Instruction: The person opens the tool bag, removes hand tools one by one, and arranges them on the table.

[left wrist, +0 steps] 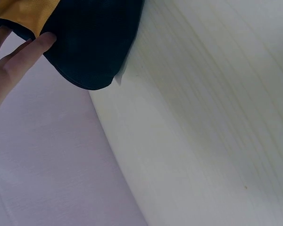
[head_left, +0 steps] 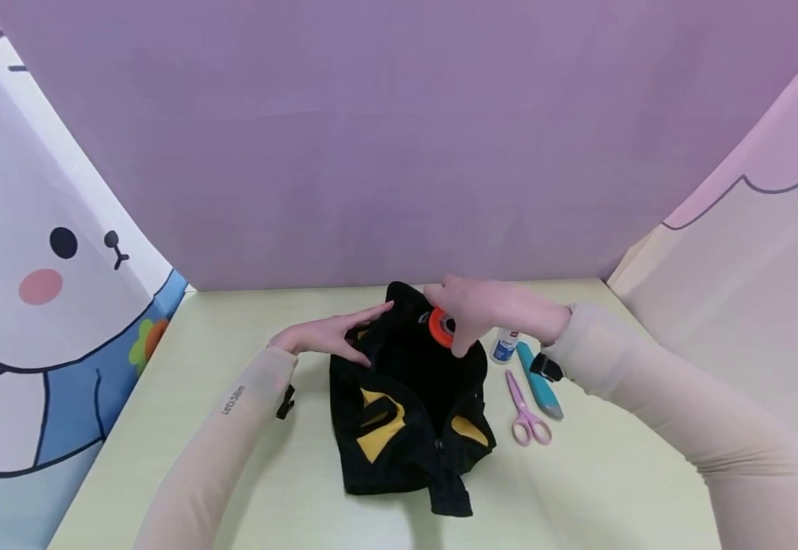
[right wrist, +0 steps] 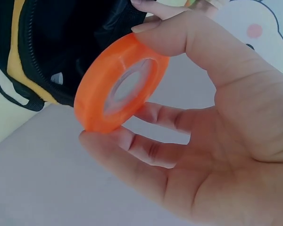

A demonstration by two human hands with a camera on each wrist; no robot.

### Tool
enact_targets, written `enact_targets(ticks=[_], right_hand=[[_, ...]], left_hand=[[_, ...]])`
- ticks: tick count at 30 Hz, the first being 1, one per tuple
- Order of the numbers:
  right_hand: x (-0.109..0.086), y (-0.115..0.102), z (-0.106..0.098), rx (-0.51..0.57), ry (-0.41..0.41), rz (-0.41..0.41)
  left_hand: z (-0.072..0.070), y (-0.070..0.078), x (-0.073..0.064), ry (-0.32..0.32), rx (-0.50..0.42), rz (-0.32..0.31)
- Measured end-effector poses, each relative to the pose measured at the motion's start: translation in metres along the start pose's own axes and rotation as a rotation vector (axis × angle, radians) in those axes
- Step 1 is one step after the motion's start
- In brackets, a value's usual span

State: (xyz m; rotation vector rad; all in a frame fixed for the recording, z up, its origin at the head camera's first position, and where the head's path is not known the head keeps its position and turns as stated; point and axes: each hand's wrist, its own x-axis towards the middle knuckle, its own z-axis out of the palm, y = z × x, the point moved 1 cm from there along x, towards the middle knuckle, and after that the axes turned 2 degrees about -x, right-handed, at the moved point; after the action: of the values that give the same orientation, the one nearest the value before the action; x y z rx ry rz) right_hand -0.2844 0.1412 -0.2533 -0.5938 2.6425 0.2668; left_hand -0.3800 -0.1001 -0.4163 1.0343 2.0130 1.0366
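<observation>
A black bag (head_left: 378, 428) with yellow patches stands on the table, its top unzipped and gaping. My left hand (head_left: 323, 336) rests against the bag's left side near the rim, thumb and fingers spread and straight. In the left wrist view, fingertips of the left hand (left wrist: 14, 61) touch the dark cloth beside a yellow panel. Over the opening's far right side, my right hand (head_left: 474, 305) holds an orange roll of tape (head_left: 440, 327). The right wrist view shows the tape roll (right wrist: 92, 103) pinched between thumb and fingers, beside the open zip. The bag's inside is too dark to make out.
Right of the bag lie pink scissors (head_left: 525, 416) and a teal, long flat object (head_left: 539, 382). A small white bottle with a blue label (head_left: 505, 347) stands behind them, partly covered by the right arm. A purple backdrop (head_left: 399, 153) rises at the table's (head_left: 247, 305) far edge.
</observation>
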Motion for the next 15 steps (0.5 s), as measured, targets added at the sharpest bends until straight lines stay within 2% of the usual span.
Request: enact_targets(ticks=[15], right_hand=[[-0.016, 0.026, 0.009, 0.034, 0.05, 0.024]], left_hand=[[0.0, 0.002, 0.001, 0.005, 0.026, -0.001]])
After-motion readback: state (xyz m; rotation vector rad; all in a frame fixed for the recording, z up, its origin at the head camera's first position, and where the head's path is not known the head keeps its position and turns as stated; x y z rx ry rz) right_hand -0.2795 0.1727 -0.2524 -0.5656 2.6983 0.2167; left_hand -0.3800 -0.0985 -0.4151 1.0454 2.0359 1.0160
